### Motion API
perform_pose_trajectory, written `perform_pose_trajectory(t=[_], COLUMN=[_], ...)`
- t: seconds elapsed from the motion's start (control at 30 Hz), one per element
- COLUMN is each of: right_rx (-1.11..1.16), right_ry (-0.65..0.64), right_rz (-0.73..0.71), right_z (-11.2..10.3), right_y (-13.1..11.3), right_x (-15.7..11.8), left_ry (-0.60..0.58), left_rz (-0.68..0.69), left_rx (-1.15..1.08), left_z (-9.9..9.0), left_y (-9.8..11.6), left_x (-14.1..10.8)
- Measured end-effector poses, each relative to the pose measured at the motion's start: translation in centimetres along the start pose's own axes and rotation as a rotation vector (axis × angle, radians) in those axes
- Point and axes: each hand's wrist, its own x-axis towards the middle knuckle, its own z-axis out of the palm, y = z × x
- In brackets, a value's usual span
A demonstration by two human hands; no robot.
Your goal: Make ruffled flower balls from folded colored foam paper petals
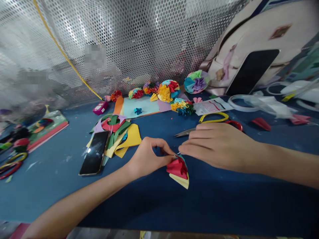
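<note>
Blue worktop (224, 205), perforated metal wall (139, 43) behind it. Left fingers (163, 160) pinching red-yellow paper (177, 167) over worktop; right fingers (199, 142) bunched, can't tell on what.

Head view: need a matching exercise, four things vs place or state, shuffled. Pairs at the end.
Things
1. Left hand
2. Purple box
3. Backpack
4. Yellow cord

Place or state
A. Runs slantwise across the perforated metal sheet
B. Has a dark-screened phone standing tilted in front of it
C. Pinches the red and yellow folded paper
D. On the blue table, left of the pale blue sheet

Pairs: 1-C, 2-D, 3-B, 4-A
</note>
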Motion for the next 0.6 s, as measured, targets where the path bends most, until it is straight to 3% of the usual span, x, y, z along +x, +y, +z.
perform_pose_trajectory(t=[0.33,0.6], right_rx=[0.065,0.234], right_ry=[0.003,-0.033], right_rz=[0.036,0.204], right_z=[0.4,2.0], right_y=[-0.4,-1.5], right_x=[0.0,-0.2], left_ry=[-0.027,0.146], left_rz=[-0.070,0.157], left_rx=[-0.073,0.191], left_z=[0.1,1.0], left_y=[-0.6,-0.4], left_x=[0.2,-0.7])
